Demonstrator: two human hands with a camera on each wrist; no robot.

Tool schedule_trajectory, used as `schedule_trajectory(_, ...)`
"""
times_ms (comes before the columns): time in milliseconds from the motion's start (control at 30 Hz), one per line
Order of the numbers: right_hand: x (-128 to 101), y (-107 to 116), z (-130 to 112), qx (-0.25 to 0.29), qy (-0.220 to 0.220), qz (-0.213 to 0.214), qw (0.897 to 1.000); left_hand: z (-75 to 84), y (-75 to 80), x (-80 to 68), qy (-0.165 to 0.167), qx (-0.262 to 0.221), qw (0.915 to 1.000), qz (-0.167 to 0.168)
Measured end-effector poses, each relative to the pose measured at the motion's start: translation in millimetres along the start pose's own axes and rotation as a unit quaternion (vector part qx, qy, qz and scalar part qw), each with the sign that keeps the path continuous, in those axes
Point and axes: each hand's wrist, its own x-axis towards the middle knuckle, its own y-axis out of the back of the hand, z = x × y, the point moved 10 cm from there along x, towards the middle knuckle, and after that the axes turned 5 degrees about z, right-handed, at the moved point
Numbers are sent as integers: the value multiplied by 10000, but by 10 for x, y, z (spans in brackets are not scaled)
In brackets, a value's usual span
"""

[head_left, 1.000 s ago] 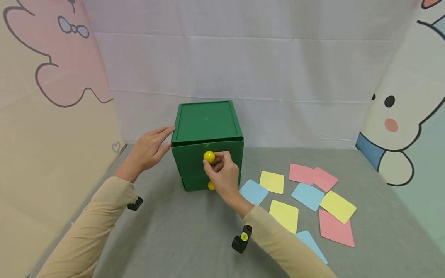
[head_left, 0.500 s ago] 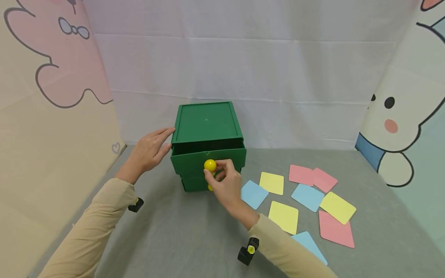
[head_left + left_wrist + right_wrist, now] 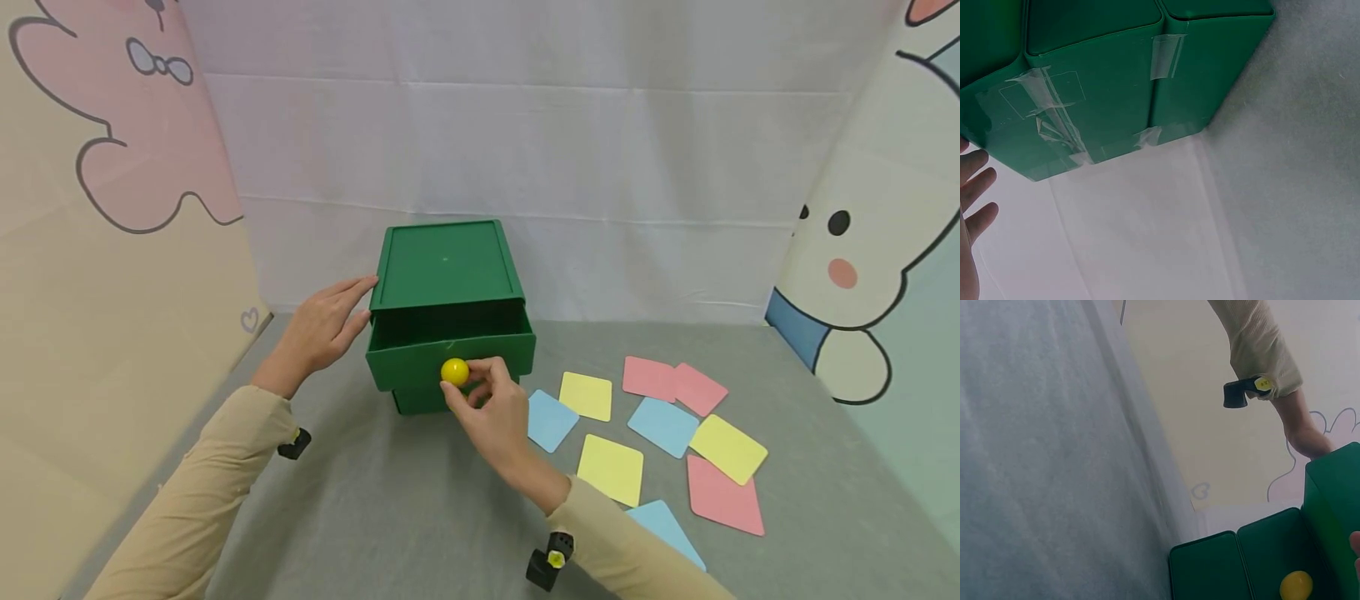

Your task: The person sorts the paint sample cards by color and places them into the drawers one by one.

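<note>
a: head view, left to right. the left hand (image 3: pixel 321 327) lies flat against the left wall of the green drawer box (image 3: pixel 446 265), fingers straight, curled round nothing. it looks like a brace.

b: and the box itself?

a: it stands at the back middle of the grey counter (image 3: pixel 420 508), near the white backdrop. the top drawer (image 3: pixel 450 354) is slid partway out toward the person. the right hand (image 3: pixel 491 408) pinches its yellow ball knob (image 3: pixel 454 372) between thumb and fingertips.

b: how would you expect it to handle?

a: judging by the thin walls and the clear tape (image 3: pixel 1050 115) on its side in the left wrist view, it's light, stiff plastic. so it would likely skid on the cloth if pulled without that bracing palm. the knob is round and glossy, probably slippery, so a pinch behind its widest part seems the surest hold. the drawer front is the only other place to pull from.

b: anything to the right?

a: coloured square cards (image 3: pixel 613 467), blue, yellow and pink, lie scattered flat on the counter, just right of the box and apart from both hands.
</note>
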Motion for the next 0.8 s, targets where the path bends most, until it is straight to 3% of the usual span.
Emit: schedule_trajectory(800,-160,108,-104,107,5,-24,9999,-14,-17,-9,47,-15,9999,107)
